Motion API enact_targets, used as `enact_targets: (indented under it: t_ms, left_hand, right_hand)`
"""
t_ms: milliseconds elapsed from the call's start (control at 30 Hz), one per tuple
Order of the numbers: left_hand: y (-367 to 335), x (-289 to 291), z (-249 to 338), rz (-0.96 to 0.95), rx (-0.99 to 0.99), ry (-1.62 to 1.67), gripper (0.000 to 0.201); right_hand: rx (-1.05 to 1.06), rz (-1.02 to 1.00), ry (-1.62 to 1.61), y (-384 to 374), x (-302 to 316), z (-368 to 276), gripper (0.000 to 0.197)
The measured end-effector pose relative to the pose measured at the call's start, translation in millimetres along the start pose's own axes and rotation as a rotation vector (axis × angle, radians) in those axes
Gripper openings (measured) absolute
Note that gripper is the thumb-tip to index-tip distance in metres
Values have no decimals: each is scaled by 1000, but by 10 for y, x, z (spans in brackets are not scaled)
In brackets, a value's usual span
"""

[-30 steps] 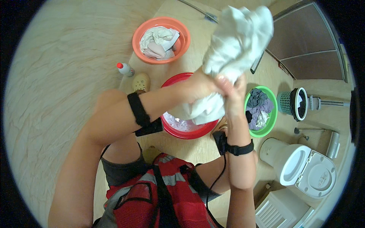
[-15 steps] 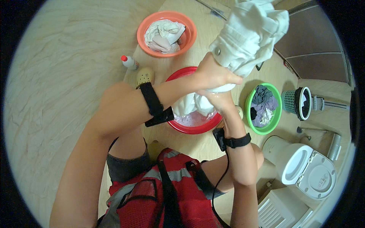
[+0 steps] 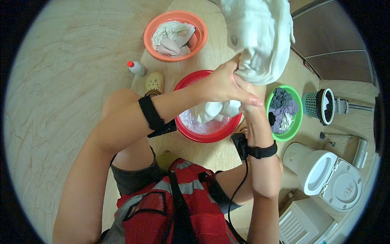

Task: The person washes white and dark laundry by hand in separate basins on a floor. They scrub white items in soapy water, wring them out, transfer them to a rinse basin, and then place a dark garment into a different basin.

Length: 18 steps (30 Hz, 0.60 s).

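I hold a wet white garment (image 3: 260,40) up over a red basin (image 3: 191,132) of soapy water. My left hand (image 3: 223,83) grips the garment's twisted lower part from the left, and my right hand (image 3: 248,99) clasps it just below, mostly covered by the left. The garment's lower end (image 3: 211,110) hangs down into the basin. Black bands sit on both of my forearms.
An orange basin (image 3: 195,44) with pale clothes stands at the back. A green basin (image 3: 298,122) with dark clothes is at the right, beside a teal basket (image 3: 315,105). A small white bottle (image 3: 137,68) and a beige clog (image 3: 154,83) lie left of the red basin. A white toilet (image 3: 329,179) stands at the lower right.
Both hands have stayed on the white garment over the red basin. The garment's bulk has risen toward the top of the view, and my left hand has shifted along the twisted part.
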<state>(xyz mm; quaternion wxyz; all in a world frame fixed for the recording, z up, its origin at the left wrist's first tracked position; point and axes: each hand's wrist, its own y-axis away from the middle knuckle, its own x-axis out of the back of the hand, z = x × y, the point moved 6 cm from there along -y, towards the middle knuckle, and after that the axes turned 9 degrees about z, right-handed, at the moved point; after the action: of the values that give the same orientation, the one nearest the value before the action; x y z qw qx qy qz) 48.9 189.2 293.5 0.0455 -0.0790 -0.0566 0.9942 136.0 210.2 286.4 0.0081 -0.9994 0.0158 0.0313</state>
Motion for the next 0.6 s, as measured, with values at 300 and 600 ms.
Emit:
enact_targets:
  t_ms: [300, 600]
  left_hand:
    - [-4, -136, -284, -464, 388, 48, 62]
    - [-122, -92, -254, -154, 117, -136, 39]
  right_hand:
    - [-181, -60, -142, -43, 50, -280, 33]
    - [12, 52, -98, -60, 54, -317, 28]
